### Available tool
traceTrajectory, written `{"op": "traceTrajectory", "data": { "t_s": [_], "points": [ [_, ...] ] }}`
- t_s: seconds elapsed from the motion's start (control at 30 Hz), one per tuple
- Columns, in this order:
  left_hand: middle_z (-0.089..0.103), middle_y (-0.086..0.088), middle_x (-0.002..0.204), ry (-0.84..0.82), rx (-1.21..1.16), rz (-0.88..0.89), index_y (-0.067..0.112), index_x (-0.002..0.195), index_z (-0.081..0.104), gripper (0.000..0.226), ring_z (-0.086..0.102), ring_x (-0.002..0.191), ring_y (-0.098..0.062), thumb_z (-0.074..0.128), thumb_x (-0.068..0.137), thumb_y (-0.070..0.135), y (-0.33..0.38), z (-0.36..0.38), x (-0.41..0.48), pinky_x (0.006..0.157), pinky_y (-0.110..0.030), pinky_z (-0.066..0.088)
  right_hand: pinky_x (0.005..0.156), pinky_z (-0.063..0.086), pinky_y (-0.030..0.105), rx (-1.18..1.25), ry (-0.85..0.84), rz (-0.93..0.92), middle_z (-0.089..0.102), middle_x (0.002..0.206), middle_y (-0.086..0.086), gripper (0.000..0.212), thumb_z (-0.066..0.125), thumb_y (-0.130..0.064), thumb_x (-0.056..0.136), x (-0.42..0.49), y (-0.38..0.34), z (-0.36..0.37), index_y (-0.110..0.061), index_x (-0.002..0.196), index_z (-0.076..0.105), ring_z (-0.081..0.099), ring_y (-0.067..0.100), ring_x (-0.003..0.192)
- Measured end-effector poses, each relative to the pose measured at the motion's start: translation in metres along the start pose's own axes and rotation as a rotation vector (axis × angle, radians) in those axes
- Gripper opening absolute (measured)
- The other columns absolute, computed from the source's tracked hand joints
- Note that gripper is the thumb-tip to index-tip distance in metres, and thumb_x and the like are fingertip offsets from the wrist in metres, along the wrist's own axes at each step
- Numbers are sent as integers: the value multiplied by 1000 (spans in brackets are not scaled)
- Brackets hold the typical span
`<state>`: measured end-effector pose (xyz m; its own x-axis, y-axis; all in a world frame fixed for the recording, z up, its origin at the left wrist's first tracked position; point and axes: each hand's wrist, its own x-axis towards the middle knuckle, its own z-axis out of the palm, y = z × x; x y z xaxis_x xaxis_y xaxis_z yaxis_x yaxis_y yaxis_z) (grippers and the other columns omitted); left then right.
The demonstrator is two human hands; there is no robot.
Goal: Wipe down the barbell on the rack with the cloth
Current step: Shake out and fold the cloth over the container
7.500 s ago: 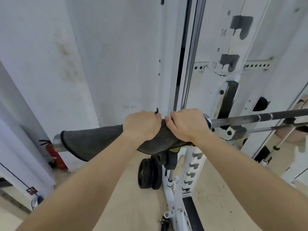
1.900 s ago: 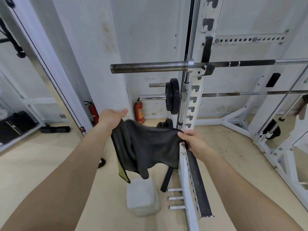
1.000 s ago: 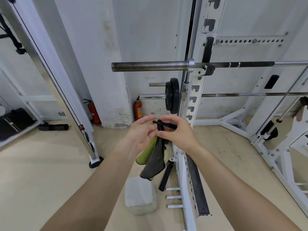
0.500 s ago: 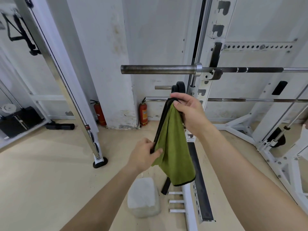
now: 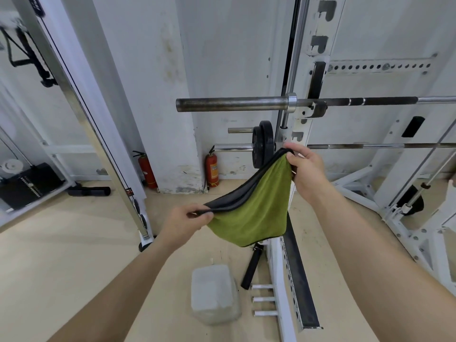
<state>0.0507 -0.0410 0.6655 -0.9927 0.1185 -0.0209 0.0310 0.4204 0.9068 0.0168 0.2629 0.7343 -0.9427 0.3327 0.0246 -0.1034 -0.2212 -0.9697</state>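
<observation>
Since half a second ago the left hand [image 5: 183, 222] has slid out along the folded edge, drawing the cloth [image 5: 254, 206] into a slanted span. The right hand [image 5: 304, 166] pinches the upper corner, the left pinches the lower. The barbell [image 5: 232, 105] rests on the rack [image 5: 302, 134] above, untouched. The cloth looks soft, light and limp; gripping it by its corners should keep it spread for draping over the sleeve.
</observation>
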Motion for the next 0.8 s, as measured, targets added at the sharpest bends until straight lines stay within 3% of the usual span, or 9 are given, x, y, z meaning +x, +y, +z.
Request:
{"op": "traceTrajectory", "data": {
  "t_s": [0.07,0.17,0.23,0.33,0.47,0.6,0.67,0.8],
  "points": [
    [74,-6,97,16,-173,-106,15,92,78,15,64,78,-14,65,93,22,5,1,3,71,-30,53,62,53,28,1,-22,19,69,102,9,29,55,1,96,-1,3,3,-17,110,74,63,18,75],
    [70,-14,95,130,-269,-224,9,90,73,11,64,77,-20,65,91,2,2,4,9,64,-22,54,63,52,29,1,-44,30,69,95,9,29,53,2,97,-3,4,7,-17,108,73,64,17,72],
    [69,-17,96,214,-360,-319,9,86,68,17,66,76,-25,67,85,-8,-4,4,15,62,-23,56,65,52,29,-6,-56,30,68,92,8,30,53,3,97,-4,4,9,-17,108,73,63,17,72],
    [65,-17,90,353,-388,-431,15,84,56,26,63,68,-24,72,81,-6,-7,-1,24,57,-28,53,68,53,30,-53,-98,31,69,90,5,31,53,4,97,-5,2,7,-16,107,73,63,16,73],
    [62,-15,88,438,-332,-465,16,83,52,28,59,66,-23,70,81,-4,-5,-9,35,56,-29,51,69,52,30,-127,-205,41,71,104,1,32,52,7,96,-7,3,-1,-15,106,73,64,13,72],
    [62,-15,87,423,-152,-435,14,88,51,24,59,68,-26,70,80,2,-5,-11,43,58,-32,52,70,53,29,-61,-373,118,72,85,-1,31,49,9,96,-13,5,-11,-10,111,70,65,15,73],
    [63,-9,85,396,21,-427,16,92,51,23,63,70,-25,69,81,9,-3,-8,44,70,-37,58,72,56,29,14,-442,163,71,79,3,31,49,9,96,-17,4,-14,-7,114,69,66,16,73],
    [68,-7,81,255,289,-397,21,86,50,20,72,75,-28,67,78,14,0,-1,44,78,-43,60,67,58,28,132,-458,199,69,75,4,32,48,8,95,-21,1,-14,-9,112,69,66,17,69]
  ]
}}
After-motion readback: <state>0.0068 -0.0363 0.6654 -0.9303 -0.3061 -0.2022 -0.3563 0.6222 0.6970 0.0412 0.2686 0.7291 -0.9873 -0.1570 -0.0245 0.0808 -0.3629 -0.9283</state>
